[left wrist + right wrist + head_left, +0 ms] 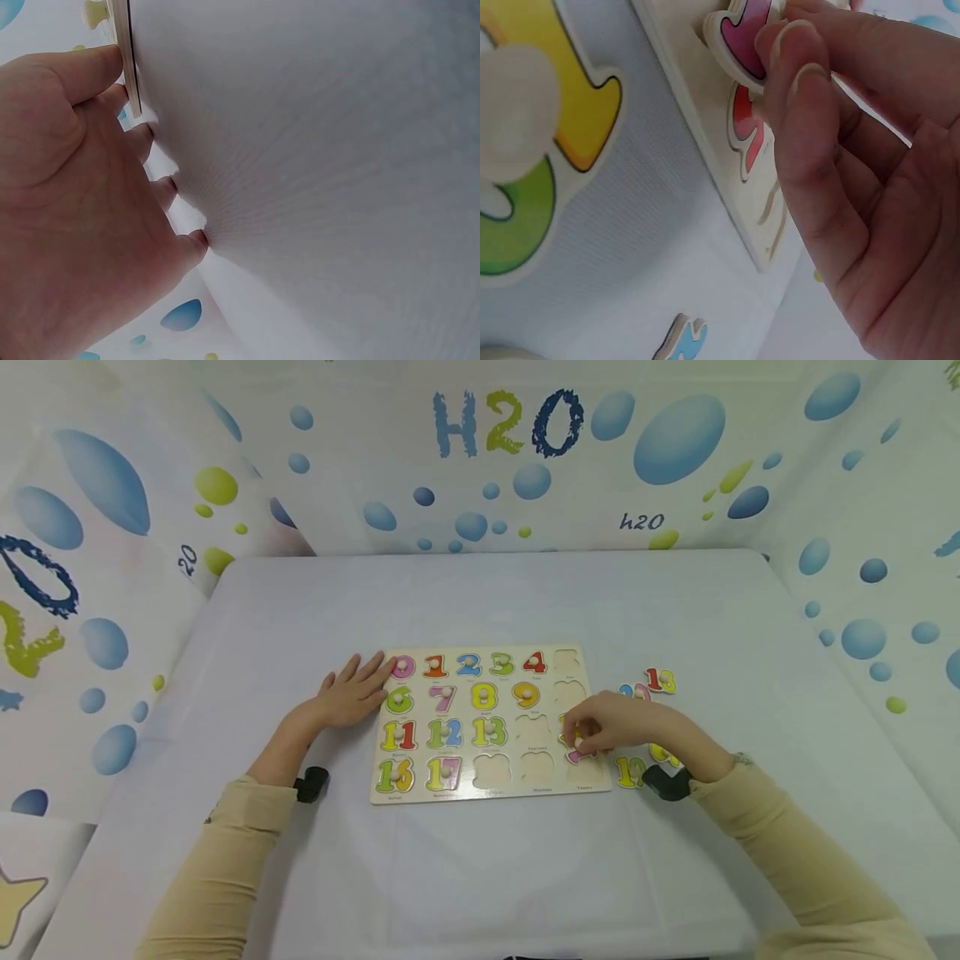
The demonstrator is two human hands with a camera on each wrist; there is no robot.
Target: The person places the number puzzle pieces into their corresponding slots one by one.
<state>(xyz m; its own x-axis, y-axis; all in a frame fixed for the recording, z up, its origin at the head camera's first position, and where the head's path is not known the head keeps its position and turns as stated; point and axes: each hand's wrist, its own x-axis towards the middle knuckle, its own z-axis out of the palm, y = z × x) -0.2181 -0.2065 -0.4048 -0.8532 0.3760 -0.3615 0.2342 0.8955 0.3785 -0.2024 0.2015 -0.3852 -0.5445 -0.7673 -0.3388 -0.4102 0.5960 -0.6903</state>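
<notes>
Pink number piece point(579, 755) pinched in right hand point(611, 722) should be squared over its recess while flat, relaxed left hand point(348, 695) steadies puzzle board point(420, 793).

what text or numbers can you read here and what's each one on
"H2O": large letters on the backdrop.
"h2o": small dark print on the backdrop, lower right of the large letters.
"1 2 3 4", "6 7 8 9", "11 12 13", "16 17": number pieces seated in the puzzle board.
"13": loose piece on the table.
Captions under the board slots: too small to read.
Piece pinched by the right hand: number hidden.
</notes>
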